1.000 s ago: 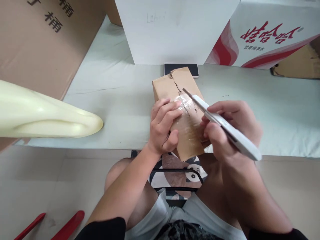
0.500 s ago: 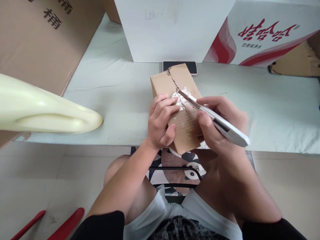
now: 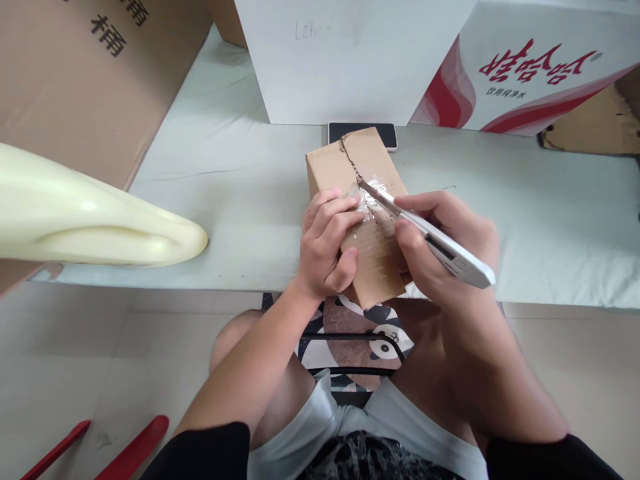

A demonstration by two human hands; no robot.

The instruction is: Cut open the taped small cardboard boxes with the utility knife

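Note:
A small brown cardboard box [image 3: 377,267] rests at the table's front edge, tilted in the view. Clear tape [image 3: 373,193] covers part of its top, and a ragged cut runs through the cardboard from the far edge to the tape. My left hand [image 3: 330,243] presses on the box's left side with curled fingers over the top, holding it. In my right hand [image 3: 440,243] is a white utility knife [image 3: 450,257], gripped between thumb and fingers. Its blade points away to the left, with the tip at the cut beside the tape.
Behind the box lies a phone [image 3: 345,132], partly covered by it. A white box [image 3: 350,73] and a red-and-white carton [image 3: 500,100] stand at the back. Large cardboard [image 3: 90,93] and a pale yellow smooth object [image 3: 110,227] occupy the left.
The view has shifted very slightly. My hands, the knife and the box stay in nearly the same arrangement, with the blade tip still at the cut.

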